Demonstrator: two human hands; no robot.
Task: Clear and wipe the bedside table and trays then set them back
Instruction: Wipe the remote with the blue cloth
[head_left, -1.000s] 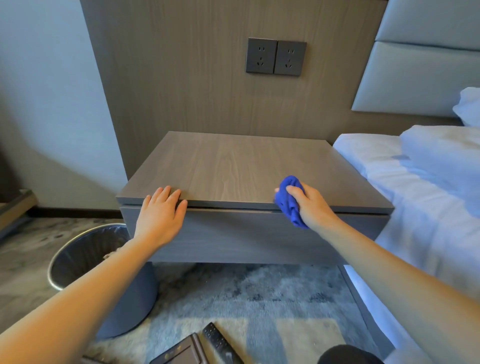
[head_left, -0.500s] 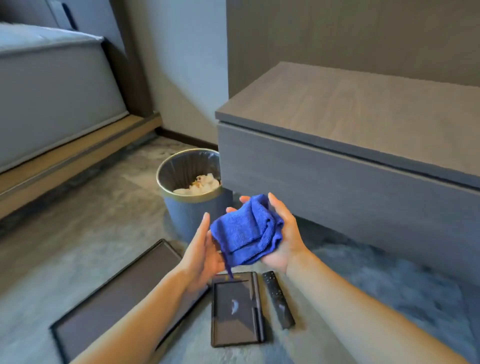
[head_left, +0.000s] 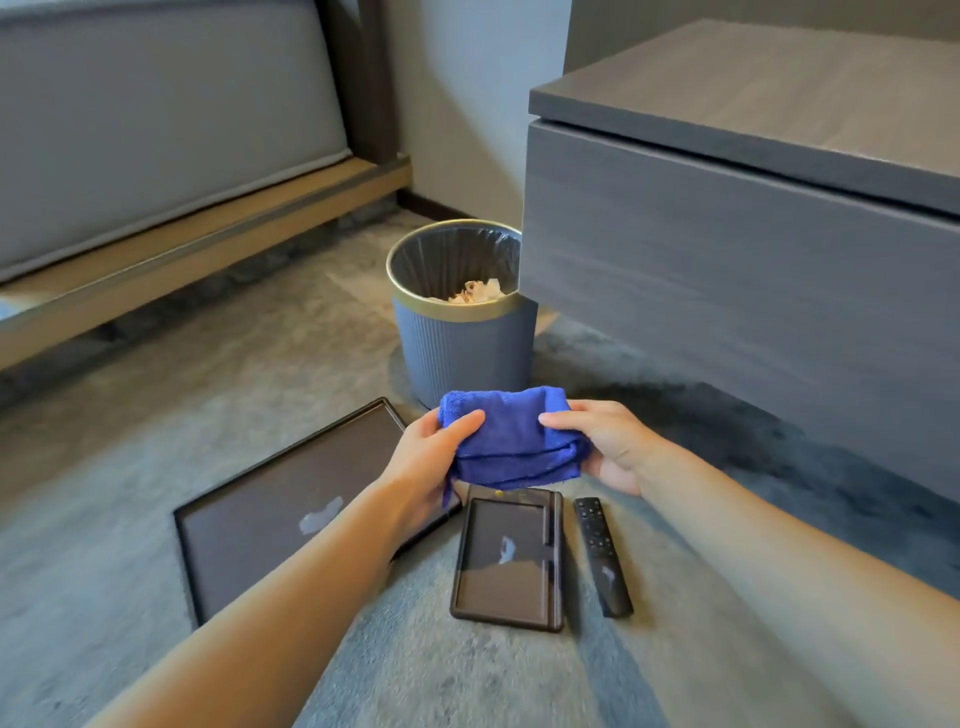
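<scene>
A folded blue cloth (head_left: 511, 439) is held between my left hand (head_left: 428, 457) and my right hand (head_left: 605, 441), low over the carpet. Under them lie a large dark tray (head_left: 270, 509) at the left and a small dark tray (head_left: 506, 561) in the middle, both flat on the floor. A black remote (head_left: 602, 556) lies just right of the small tray. The grey wooden bedside table (head_left: 727, 156) stands at the upper right with nothing on the visible part of its top.
A blue bin with a gold rim (head_left: 462, 317) holds crumpled paper and stands against the table's left corner. A grey upholstered bench on a wooden base (head_left: 156, 156) runs along the left. Grey carpet (head_left: 156, 389) covers the floor.
I have turned from the table top down to the floor. The cloth went from my right hand alone at the table's front edge to both hands, and is now folded tighter.
</scene>
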